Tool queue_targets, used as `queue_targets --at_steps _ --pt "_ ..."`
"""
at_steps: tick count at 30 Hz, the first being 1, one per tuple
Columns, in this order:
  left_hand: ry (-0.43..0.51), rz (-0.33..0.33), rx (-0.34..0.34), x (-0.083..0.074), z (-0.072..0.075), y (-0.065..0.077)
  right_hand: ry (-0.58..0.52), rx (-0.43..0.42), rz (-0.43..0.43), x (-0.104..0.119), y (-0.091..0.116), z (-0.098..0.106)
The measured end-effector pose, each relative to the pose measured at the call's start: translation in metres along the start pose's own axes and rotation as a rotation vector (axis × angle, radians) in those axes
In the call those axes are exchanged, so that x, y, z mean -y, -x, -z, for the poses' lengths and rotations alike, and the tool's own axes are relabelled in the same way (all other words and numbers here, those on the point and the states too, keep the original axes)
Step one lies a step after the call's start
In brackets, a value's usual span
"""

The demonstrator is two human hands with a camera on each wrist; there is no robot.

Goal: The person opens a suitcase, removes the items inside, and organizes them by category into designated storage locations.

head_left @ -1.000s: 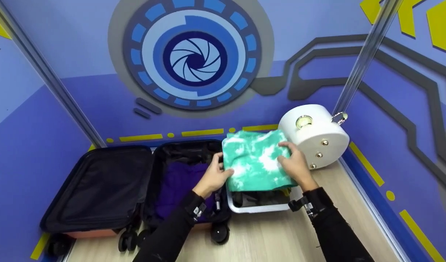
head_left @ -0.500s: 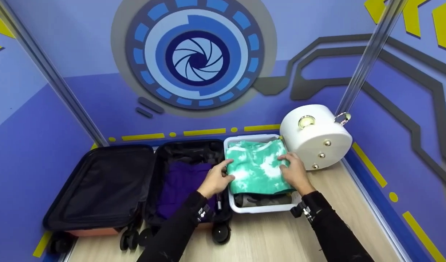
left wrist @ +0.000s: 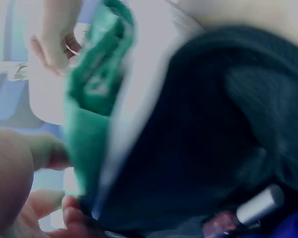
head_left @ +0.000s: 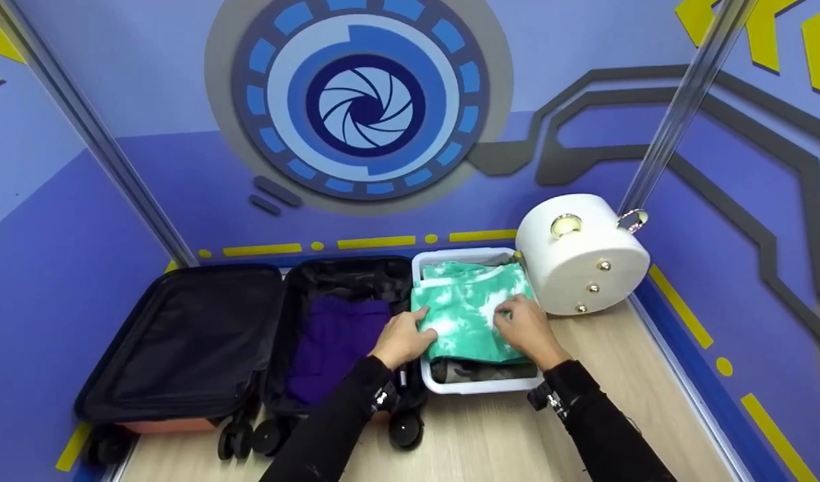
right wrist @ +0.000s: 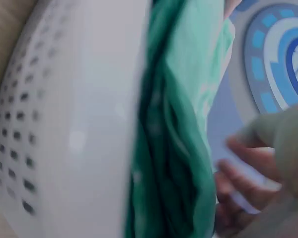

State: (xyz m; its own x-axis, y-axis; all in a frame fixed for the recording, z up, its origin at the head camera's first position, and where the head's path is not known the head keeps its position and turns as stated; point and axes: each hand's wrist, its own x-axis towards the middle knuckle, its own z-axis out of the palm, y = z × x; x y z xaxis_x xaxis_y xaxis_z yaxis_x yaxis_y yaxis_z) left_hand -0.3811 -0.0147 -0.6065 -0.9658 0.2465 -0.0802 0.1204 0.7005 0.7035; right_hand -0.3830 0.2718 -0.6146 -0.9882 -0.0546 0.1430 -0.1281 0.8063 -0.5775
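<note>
A folded green-and-white tie-dye garment (head_left: 466, 314) lies in the white basket (head_left: 480, 387), over a camouflage-patterned cloth (head_left: 483, 371). My left hand (head_left: 403, 339) pinches the garment's left edge near the basket's rim, thumb on top; in the left wrist view its other fingers are at the lower edge. My right hand (head_left: 527, 328) is over the garment's right part, its fingers loosely bent. The right wrist view shows the right fingers (right wrist: 248, 186) beside the green cloth (right wrist: 188, 144), with nothing between thumb and fingers.
Left of the basket, an open suitcase (head_left: 182, 341) has a purple garment (head_left: 336, 348) in its right half. A small bottle with a silver cap (left wrist: 260, 204) is inside its edge. A white round case (head_left: 580, 258) with gold studs stands right of the basket.
The tie-dye garment has come down from above the basket into it. My right hand has let go of the right edge and moved left over the top, while my left hand stays at the left edge.
</note>
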Motion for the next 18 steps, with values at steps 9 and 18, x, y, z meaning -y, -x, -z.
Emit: queue_targets --at_steps 9,18 --pt "0.034 -0.064 0.051 0.010 0.003 0.010 0.079 0.144 -0.079 0.003 -0.001 -0.003" --pt "0.082 0.024 -0.223 0.049 0.065 0.020 -0.147 0.057 -0.073 0.051 0.002 -0.008"
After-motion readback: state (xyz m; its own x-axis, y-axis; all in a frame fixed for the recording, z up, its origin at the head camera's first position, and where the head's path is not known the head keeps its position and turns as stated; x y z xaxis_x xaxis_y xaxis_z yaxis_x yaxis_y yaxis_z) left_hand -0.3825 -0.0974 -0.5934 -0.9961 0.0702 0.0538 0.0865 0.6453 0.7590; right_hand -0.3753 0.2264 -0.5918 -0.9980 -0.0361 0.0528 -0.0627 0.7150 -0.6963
